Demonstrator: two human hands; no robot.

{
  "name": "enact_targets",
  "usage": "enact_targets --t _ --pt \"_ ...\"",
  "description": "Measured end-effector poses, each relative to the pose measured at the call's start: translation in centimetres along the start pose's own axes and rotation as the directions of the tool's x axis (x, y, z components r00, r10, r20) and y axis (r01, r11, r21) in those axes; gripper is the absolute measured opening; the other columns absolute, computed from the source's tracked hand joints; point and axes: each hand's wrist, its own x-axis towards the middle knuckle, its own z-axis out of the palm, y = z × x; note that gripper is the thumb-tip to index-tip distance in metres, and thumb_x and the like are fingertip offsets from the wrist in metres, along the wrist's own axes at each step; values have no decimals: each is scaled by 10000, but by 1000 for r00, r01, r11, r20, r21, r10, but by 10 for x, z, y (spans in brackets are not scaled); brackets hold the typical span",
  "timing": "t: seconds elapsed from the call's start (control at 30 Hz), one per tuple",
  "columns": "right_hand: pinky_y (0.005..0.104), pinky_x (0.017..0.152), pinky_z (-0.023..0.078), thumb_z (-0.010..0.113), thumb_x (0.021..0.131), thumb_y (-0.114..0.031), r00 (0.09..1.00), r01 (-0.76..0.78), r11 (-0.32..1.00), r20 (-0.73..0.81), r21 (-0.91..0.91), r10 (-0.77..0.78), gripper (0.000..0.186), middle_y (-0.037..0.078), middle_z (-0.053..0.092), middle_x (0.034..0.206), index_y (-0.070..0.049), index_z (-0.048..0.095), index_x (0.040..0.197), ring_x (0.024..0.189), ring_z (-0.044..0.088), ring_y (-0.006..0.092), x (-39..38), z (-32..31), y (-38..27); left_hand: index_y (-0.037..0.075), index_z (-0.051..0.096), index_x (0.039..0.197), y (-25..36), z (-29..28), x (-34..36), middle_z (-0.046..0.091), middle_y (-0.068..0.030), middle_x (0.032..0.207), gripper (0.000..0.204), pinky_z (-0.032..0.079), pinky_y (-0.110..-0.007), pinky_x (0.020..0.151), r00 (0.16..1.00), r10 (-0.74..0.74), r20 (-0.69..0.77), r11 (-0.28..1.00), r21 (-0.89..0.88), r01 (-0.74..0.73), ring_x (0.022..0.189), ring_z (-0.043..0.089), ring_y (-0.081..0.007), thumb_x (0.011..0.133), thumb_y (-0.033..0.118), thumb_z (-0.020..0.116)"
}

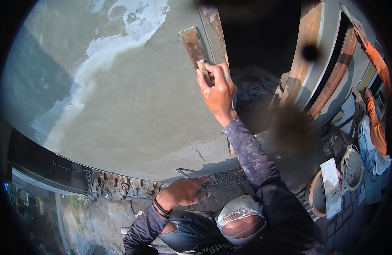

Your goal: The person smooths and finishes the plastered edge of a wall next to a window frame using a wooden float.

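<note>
My right hand [219,91] is closed around the wooden handle of a plastering trowel [192,44]. Its flat, worn blade lies against the grey plastered wall [132,97], close to the wooden door frame [216,25]. A wet, whitish patch [119,38] runs across the wall's upper left part. Below the wall's lower edge, my left hand [181,195] hangs over my knees with its fingers stretched apart and nothing in them. A dark band circles that wrist.
A dark opening lies right of the frame. At the far right, a co-worker in orange sleeves [376,123] works at another wall. Nearby stand a mortar bucket [352,168] and a reddish tub [315,195] with a pale board [330,187] across it. Rubble [119,185] lies below the wall.
</note>
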Motion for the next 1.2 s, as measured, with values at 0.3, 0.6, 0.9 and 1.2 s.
enact_targets --t 0.3,0.6,0.9,1.2 --pt "389 570 554 799 883 -72 995 -61 998 -80 27 63 229 90 614 934 -33 630 1033 681 676 248 17 -1 -4 96 413 1537 9 -6 -24 664 -254 1278 667 497 -520 997 987 38 -154 999 -4 -39 1088 684 -430 1024 492 571" --pt "326 672 555 722 991 -211 947 -242 937 272 253 171 297 69 706 1031 -15 667 1207 840 689 172 -9 -36 -23 105 517 1473 39 -8 -78 668 -181 1301 602 485 -461 1013 808 60 -587 997 67 -25 1168 653 -353 994 451 631" --pt "263 913 530 689 1027 -144 949 -220 823 311 523 56 301 75 723 1101 77 651 1228 1016 648 101 109 -40 33 -52 433 1489 40 169 -124 424 -316 1544 764 330 -565 1184 81 -368 -926 922 -375 -98 1420 431 -457 999 516 576" --pt "239 856 538 718 1011 -156 917 -318 825 371 466 144 332 68 725 1092 76 660 1242 940 646 75 117 -34 28 -76 331 1539 6 210 -121 435 -300 1524 862 315 -526 1196 65 -489 -870 824 -486 -291 1405 451 -415 973 527 573"
